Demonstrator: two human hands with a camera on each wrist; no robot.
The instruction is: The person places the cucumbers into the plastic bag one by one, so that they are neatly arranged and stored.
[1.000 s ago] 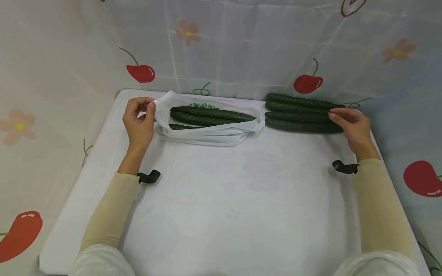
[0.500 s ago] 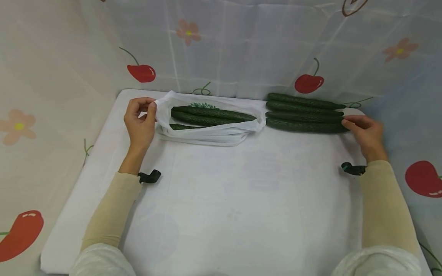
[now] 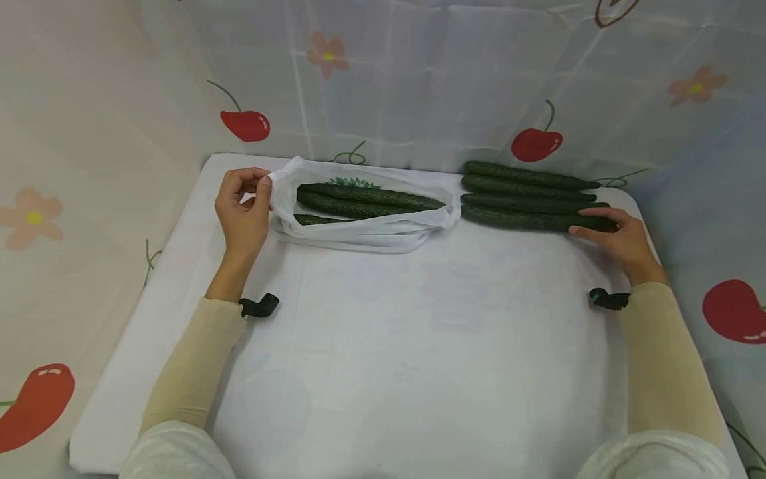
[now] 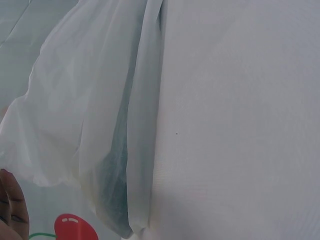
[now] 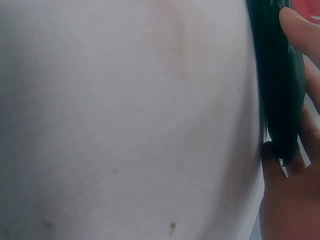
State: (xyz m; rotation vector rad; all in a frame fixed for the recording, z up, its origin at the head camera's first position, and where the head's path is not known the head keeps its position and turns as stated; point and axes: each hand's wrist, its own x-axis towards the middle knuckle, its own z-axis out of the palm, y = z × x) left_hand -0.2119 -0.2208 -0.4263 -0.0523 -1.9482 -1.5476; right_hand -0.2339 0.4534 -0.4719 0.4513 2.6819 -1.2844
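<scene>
My left hand (image 3: 242,213) pinches the left rim of a white plastic bag (image 3: 365,236) that lies on its side of the table, mouth gaping. Inside the bag several cucumbers (image 3: 371,197) show, partly covered by the plastic. To the right of the bag, a row of several loose cucumbers (image 3: 526,175) lies side by side. My right hand (image 3: 625,243) grips the right end of the nearest cucumber (image 3: 526,218), thumb on the near side and fingers over the far side. The right wrist view shows that cucumber (image 5: 280,85) between thumb and fingers.
A white-covered table (image 3: 407,352) stretches in front of me. A patterned curtain (image 3: 419,80) with cherries and flowers stands right behind the bag and cucumbers, and hangs at both sides too.
My right hand first moved right along the row's ends, then came slightly back left and took hold of the nearest cucumber, whose end now reaches farther right. The left hand stays at the bag.
</scene>
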